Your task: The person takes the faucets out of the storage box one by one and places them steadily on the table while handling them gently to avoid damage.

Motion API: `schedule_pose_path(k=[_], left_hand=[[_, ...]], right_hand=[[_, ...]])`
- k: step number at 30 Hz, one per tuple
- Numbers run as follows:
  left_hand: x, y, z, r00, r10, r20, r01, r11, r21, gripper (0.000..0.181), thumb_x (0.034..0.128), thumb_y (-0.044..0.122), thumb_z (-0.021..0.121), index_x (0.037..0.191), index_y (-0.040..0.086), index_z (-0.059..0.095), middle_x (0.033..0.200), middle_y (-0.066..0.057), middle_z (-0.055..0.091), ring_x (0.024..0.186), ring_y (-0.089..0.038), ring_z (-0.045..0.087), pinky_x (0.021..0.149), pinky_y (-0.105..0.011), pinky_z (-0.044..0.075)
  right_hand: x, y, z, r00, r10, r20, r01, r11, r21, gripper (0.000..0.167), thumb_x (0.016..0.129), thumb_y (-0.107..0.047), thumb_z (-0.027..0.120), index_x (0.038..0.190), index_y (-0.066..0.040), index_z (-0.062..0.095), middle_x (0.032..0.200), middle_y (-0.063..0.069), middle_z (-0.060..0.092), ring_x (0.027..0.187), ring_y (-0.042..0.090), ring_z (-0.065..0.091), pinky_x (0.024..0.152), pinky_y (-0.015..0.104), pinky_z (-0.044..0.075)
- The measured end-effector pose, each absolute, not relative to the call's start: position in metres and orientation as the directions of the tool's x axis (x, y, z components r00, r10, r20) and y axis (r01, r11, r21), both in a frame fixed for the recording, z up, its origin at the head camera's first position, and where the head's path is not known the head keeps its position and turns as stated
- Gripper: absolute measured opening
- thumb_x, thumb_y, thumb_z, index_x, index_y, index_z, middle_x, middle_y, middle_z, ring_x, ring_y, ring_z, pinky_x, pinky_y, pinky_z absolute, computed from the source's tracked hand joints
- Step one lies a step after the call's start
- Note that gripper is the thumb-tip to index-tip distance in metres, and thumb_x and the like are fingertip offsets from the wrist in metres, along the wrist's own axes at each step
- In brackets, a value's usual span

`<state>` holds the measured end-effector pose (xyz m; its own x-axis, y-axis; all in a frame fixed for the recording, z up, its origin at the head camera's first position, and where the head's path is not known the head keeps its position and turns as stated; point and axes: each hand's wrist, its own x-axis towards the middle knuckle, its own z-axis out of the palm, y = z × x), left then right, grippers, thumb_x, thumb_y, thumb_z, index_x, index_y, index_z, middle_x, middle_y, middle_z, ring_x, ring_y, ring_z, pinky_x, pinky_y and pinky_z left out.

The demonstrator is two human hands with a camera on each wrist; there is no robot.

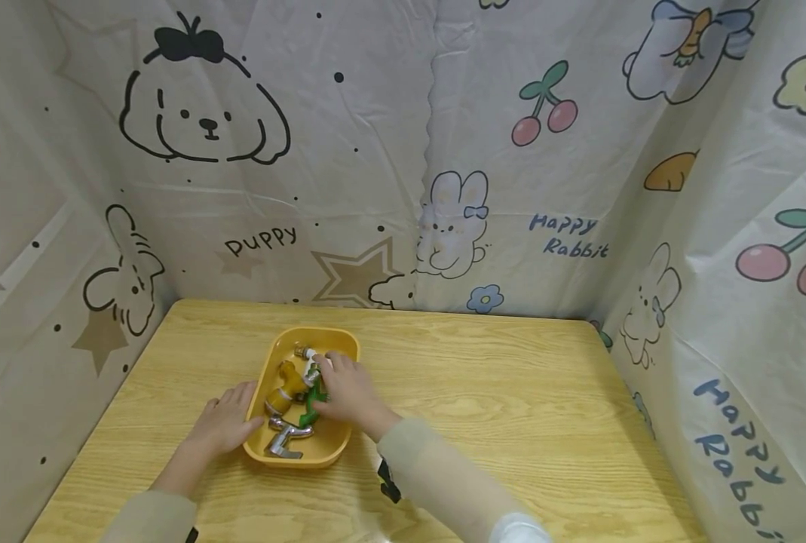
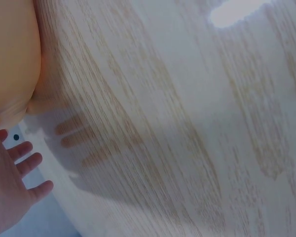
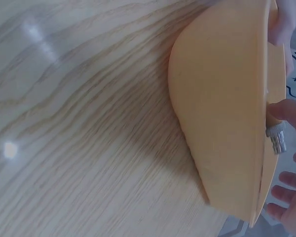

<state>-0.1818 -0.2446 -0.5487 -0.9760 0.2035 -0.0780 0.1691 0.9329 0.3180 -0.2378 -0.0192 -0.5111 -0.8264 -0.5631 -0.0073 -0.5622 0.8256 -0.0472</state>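
Note:
In the head view a yellow plastic tray (image 1: 343, 339) stands on the table, holding several taps and fittings. Among these are a chrome tap (image 1: 286, 439) near the front, a yellow-orange tap-like piece (image 1: 282, 396) with silver bands, and a green piece (image 1: 310, 415). My left hand (image 1: 222, 422) rests against the tray's left side, its fingers extended. My right hand (image 1: 350, 388) reaches over the right rim, above the green piece. In the right wrist view, its thumb and fingers are spread, with a silver knurled end (image 3: 277, 138) beside the thumb. My palm hides part of the contents.
The wood-grain table (image 1: 498, 407) extends to the right of the tray. A printed cloth (image 1: 369, 151) hangs behind and along both sides. Below my right forearm a black strap or clip (image 1: 388, 483) shows.

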Motion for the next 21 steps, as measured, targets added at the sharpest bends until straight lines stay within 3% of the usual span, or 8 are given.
schedule_pose_path(k=[12,21], left_hand=[[-0.181,-0.245,-0.549,-0.976,0.210,-0.065,0.176,0.926,0.335,0.064,0.0882,0.030,0.051,0.136,-0.005,0.027,0.134,-0.029,0.035,0.122,-0.047,0.032,0.092,-0.065,0.026],[-0.183,-0.247,-0.552,-0.976,0.209,-0.060,0.177,0.926,0.333,0.063,0.0879,0.030,0.051,0.136,-0.003,0.027,0.134,-0.027,0.036,0.122,-0.046,0.033,0.092,-0.066,0.027]], right_hand=[[-0.236,-0.041,-0.518,-0.736,-0.675,-0.045,-0.677,0.734,0.051,0.068,0.085,-0.049,0.056,0.143,-0.028,0.027,0.146,0.003,0.028,0.134,0.019,0.027,0.107,0.039,0.027],[-0.232,-0.048,-0.513,-0.727,-0.679,-0.101,-0.687,0.719,0.109,0.060,0.088,-0.045,0.053,0.143,-0.034,0.029,0.146,0.001,0.030,0.134,0.017,0.028,0.109,0.037,0.024]])
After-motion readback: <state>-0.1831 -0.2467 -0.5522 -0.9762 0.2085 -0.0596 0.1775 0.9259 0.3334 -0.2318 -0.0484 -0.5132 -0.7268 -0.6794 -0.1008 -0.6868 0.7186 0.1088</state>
